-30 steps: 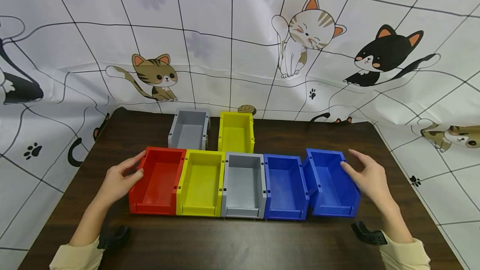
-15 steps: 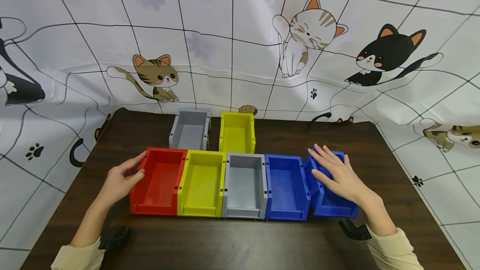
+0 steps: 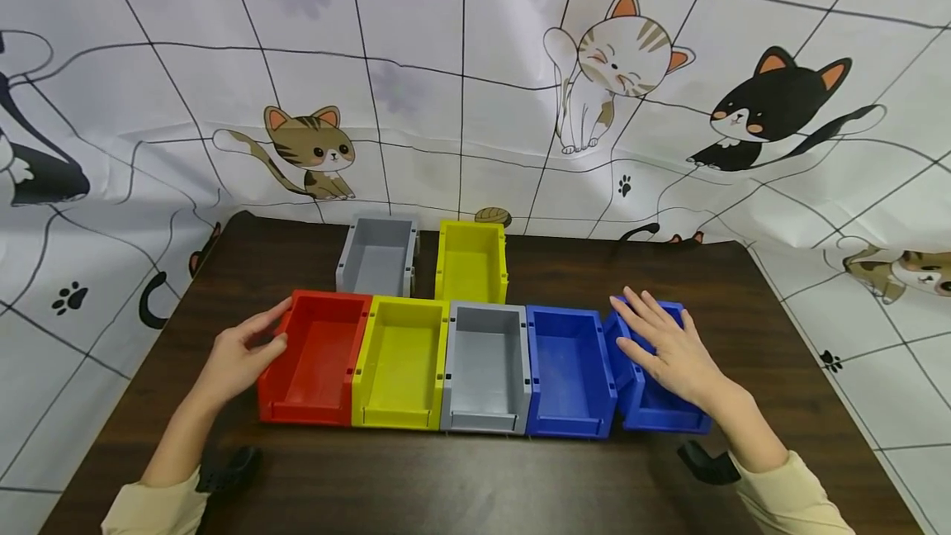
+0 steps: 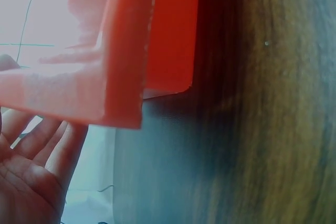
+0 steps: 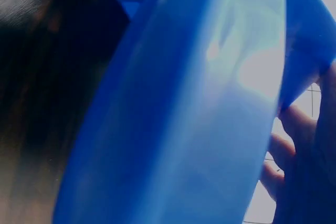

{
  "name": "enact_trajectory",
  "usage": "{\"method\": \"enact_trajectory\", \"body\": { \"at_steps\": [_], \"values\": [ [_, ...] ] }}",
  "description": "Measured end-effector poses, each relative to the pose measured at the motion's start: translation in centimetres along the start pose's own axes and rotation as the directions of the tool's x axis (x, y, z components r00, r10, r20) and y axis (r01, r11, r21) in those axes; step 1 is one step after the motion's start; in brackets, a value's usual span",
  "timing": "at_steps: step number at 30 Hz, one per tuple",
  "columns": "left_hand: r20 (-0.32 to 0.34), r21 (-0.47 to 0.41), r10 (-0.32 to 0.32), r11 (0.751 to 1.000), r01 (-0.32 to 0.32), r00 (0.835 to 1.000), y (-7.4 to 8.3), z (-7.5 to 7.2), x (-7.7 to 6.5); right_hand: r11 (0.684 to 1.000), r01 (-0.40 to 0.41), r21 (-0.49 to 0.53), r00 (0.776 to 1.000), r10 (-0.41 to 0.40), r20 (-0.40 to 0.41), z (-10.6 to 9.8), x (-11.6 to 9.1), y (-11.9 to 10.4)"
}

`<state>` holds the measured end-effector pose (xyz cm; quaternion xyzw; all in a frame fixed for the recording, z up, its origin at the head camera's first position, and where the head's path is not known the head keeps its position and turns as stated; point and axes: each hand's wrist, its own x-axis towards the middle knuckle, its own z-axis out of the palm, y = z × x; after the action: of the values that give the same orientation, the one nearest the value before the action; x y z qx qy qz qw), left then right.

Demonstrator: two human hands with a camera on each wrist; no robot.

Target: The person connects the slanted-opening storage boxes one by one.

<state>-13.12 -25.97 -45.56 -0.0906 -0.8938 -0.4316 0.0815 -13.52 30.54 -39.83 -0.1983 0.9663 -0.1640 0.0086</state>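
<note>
A row of open-fronted plastic bins stands in the middle of the table in the head view: red, yellow, grey and blue. At the row's right end sits a second blue bin, slightly skewed against its neighbour. My left hand is at the red bin's outer left wall, fingers extended and thumb apart. Over the second blue bin lies my right hand, palm down with fingers spread, hiding much of its inside. In the wrist views, the bin walls partly cover the fingers.
Behind the row stand a grey bin and another yellow bin. The dark wooden table ends at a white sheet printed with cats and grid lines. A black band hangs by my right wrist.
My right hand has moved left from the second blue bin's right side to above it, fingers now spread. My left hand and the bins have stayed in place.
</note>
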Motion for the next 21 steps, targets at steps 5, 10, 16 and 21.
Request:
{"method": "enact_trajectory", "body": {
  "at_steps": [5, 10, 16, 21],
  "values": [
    [0.002, 0.002, -0.010, 1.000, 0.010, 1.000, -0.1, 0.1, 0.0, 1.000, -0.004, -0.024, 1.000, 0.004, 0.007, 0.2, -0.1, -0.1],
    [0.015, -0.003, -0.025, 1.000, 0.025, 1.000, 0.1, 0.0, 0.1, 0.999, -0.002, -0.043, 1.000, 0.002, -0.011, 0.4, -0.3, -0.1],
    [0.026, -0.008, -0.030, 1.000, 0.030, 0.999, 0.2, -0.1, 0.2, 0.999, 0.007, -0.053, 0.998, -0.010, -0.054, 1.0, -0.3, -0.1],
    [0.017, -0.014, -0.027, 1.000, 0.028, 0.999, 0.3, -0.1, -0.1, 0.990, 0.021, -0.138, 0.998, -0.029, -0.056, 3.2, -0.7, 0.1]
  ]
}}
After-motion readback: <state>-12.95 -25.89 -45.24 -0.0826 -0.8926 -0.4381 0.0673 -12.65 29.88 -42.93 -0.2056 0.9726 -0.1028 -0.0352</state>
